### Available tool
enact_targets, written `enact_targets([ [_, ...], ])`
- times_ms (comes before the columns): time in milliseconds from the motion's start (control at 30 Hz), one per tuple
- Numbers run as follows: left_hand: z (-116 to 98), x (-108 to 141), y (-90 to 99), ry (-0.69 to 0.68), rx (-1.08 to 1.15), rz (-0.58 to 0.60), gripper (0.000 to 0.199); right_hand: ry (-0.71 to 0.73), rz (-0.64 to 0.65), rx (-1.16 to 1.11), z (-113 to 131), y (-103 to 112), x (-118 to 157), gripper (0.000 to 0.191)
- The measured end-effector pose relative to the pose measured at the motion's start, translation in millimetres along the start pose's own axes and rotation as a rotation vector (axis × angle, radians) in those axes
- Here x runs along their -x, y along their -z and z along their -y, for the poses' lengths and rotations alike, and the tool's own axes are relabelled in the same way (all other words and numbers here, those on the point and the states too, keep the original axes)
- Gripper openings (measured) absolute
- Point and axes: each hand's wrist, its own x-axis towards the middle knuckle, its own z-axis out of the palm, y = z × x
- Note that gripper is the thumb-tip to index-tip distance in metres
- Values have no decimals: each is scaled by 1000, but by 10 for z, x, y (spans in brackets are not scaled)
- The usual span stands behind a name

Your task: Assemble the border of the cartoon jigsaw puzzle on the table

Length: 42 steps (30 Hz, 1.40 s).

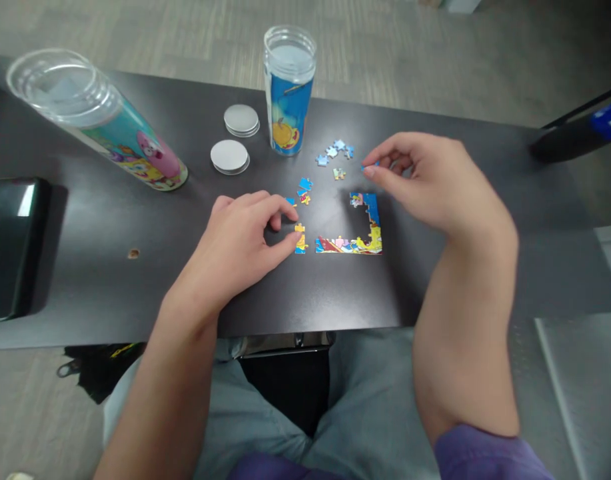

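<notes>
- The joined jigsaw section [374, 233] lay flat on the dark tabletop [335, 300], its pieces forming the near side, the right side and a short stretch of the far side.
- The right hand [430, 177] was above the far side of the joined jigsaw section, its thumb and forefinger pinched together on a small blue jigsaw piece [364, 169].
- The left hand [240, 240] was left of the joined jigsaw section, thumb and forefinger apart, the thumb tip at the yellow-and-blue jigsaw pieces [300, 241]; whether it pressed on them could not be told.
- Those pieces lay just left of the joined jigsaw section, a narrow gap between.
- Beyond the joined jigsaw section and to its left were light-blue jigsaw pieces [332, 153] and a green-and-yellow jigsaw piece [339, 175].
- The blue cartoon canister [286, 110], clear at its top, stood farther beyond and left of the joined jigsaw section.
- Two stacks of white discs [228, 155] and the pink-and-teal cartoon canister [148, 150] were farther left of it.
- A black glossy device [8, 247] lay far to its left.
</notes>
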Motion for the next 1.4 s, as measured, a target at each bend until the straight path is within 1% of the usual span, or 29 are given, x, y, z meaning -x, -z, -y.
enact_targets([
  [67, 2, -1, 6, -1, -3, -3, 28, 20, 18, -10, -79, -96, -38, 12],
  [133, 8, -4, 15, -2, 8, 0, 29, 29, 11, -11, -148, -207, -78, 16],
  [200, 17, -11, 26, -2, 34, -3, 31, 43, 17, 10, -196, -315, -118, 22],
  [300, 28, -27, 42, 15, 66, -21, 34, 71, 37, 43, -214, -424, -164, 30],
  [367, 33, -37, 48, 33, 56, -45, 35, 78, 45, 53, -199, -450, -175, 31],
  [500, 43, -42, 51, 54, 37, -73, 36, 75, 74, 31, -162, -441, -161, 21],
  [633, 70, -36, 40, 47, 32, -80, 31, 56, 47, -22, -175, -422, -152, 14],
  [833, 101, -32, 14, 38, 9, -100, 31, 24, 53, -57, -175, -388, -146, 11],
  [967, 75, -37, 32, 51, -7, -76, 35, 33, 73, -46, -156, -406, -154, 13],
  [1067, 64, -40, 46, 56, -2, -61, 37, 30, 67, -79, -173, -409, -163, 6],
  [1167, 70, -38, 44, 49, 3, -73, 35, 26, 111, -102, -176, -388, -162, 13],
  [1300, 75, -34, 34, 53, 4, -74, 35, 22, 161, -77, -109, -356, -143, 12],
  [1400, 58, -34, 40, 59, 9, -71, 39, 12, 185, -101, -60, -359, -130, 15],
])
